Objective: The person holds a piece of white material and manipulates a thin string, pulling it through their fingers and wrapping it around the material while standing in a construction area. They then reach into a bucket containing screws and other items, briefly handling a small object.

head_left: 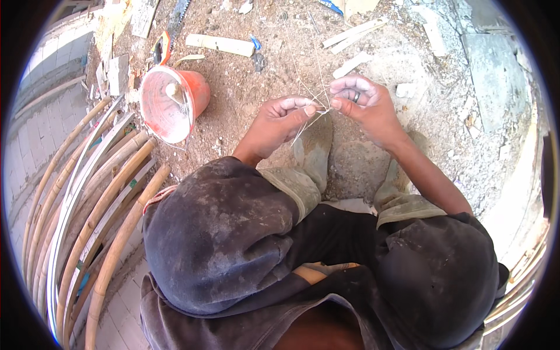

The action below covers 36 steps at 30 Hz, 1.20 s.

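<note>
A thin pale string [319, 114] crosses and loops between my two hands, above the ground in front of my knees. My left hand [279, 123] pinches it between thumb and fingers. On the other side of the crossing, my right hand [368, 109], with a dark ring on one finger, holds the string between thumb and forefinger. Two fine strands run away from the hands toward the far ground, where their ends are hard to make out. Loose tails hang below the left fingertips. Whether the loops form a knot, I cannot tell.
An orange bucket [198, 93] lies tilted at the left, a pale lump inside. Beyond it is a handsaw [163, 48] with an orange handle. Wood offcuts [220, 44] are scattered over the gritty ground. Bamboo poles [119, 245] and strips lie along my left.
</note>
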Each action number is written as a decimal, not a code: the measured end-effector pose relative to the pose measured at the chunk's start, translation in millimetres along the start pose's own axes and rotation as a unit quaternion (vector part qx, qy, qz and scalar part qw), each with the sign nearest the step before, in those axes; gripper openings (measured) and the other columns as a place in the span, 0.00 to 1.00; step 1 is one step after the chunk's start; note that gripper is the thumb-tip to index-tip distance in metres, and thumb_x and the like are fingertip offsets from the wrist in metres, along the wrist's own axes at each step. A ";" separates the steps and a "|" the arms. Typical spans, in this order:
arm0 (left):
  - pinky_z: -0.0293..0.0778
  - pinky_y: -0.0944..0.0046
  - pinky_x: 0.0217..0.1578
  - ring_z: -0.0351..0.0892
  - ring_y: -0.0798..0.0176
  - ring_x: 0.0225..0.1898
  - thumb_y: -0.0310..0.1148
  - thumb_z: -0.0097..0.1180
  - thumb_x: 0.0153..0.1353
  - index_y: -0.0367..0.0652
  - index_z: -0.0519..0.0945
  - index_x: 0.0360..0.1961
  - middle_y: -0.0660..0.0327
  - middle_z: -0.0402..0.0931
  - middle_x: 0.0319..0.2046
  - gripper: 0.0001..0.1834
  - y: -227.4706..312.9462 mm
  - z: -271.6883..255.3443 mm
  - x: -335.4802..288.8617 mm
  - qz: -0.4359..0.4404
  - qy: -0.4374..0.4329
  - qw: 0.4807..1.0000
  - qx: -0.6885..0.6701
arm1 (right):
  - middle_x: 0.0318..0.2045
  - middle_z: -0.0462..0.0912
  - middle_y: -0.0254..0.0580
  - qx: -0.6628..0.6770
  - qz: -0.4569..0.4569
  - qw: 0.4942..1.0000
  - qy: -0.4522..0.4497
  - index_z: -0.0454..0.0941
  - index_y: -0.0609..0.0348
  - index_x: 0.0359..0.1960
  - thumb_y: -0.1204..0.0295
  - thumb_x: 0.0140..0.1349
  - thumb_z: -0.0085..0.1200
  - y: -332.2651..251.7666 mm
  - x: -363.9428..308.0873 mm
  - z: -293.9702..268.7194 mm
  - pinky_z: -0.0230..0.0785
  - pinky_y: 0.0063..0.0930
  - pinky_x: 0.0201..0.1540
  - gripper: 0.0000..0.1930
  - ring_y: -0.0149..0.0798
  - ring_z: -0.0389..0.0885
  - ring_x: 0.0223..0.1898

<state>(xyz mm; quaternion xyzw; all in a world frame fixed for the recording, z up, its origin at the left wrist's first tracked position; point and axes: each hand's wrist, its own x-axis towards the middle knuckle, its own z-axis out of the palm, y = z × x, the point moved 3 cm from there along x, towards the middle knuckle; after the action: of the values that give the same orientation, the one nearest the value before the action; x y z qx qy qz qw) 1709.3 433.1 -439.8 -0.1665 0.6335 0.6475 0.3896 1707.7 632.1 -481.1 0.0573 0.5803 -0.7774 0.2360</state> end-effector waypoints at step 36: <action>0.63 0.71 0.28 0.64 0.78 0.26 0.36 0.54 0.71 0.39 0.79 0.38 0.74 0.70 0.24 0.11 7.0 -22.9 -20.1 0.014 0.005 0.971 0.237 | 0.71 0.59 0.44 -0.459 -0.144 0.856 -0.192 0.80 0.58 0.43 0.81 0.59 0.48 -13.0 24.3 18.2 0.68 0.50 0.62 0.13 0.55 0.69 0.64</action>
<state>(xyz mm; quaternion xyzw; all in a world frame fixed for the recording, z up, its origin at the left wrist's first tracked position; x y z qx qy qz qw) 1710.8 406.1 -423.9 -0.0634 0.7730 0.4836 0.4057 1684.0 610.7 -472.8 -0.2918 0.8161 -0.4436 0.2280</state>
